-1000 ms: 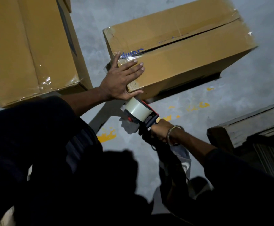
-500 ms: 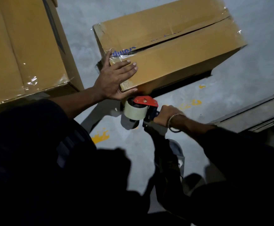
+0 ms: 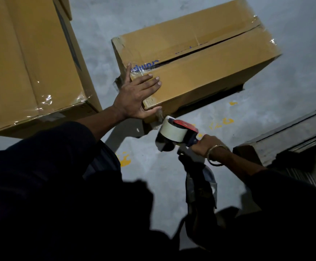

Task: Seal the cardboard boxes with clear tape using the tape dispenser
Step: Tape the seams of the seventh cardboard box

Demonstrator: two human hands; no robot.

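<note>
The tape dispenser (image 3: 178,131) is off the box now, dropped below the near corner and out over the grey floor (image 3: 266,110). A second ago it sat tucked tight under that corner with the roll facing up; now the red guard is rolled over the top and the pale roll faces the box. A short, crinkled strand of clear tape (image 3: 160,115) still runs from the corner down to the roll, so the strip looks uncut.

The right hand (image 3: 203,143) has its fingers wrapped round the dispenser's dark handle, a bangle on the wrist just behind. The left hand (image 3: 136,95) has barely shifted: it lies flat and spread on the near end of the cardboard box (image 3: 200,72), straight fingers on the top flap, thumb hooked under the corner edge, pressing the tape end down.

Where does that leave the job? The box sits on the floor, tilted away to the upper right. Shiny tape shows at its near-left edge by the blue lettering and at the far end, but the long centre seam between the flaps gapes as a dark line. My read: this is the tear-off at the end of an edge strip, and the twist of the wrist is setting the blade to snap the tape. The seam remains to be done.

The second, larger box (image 3: 31,63) on the left already carries glossy tape along its lower edge.
</note>
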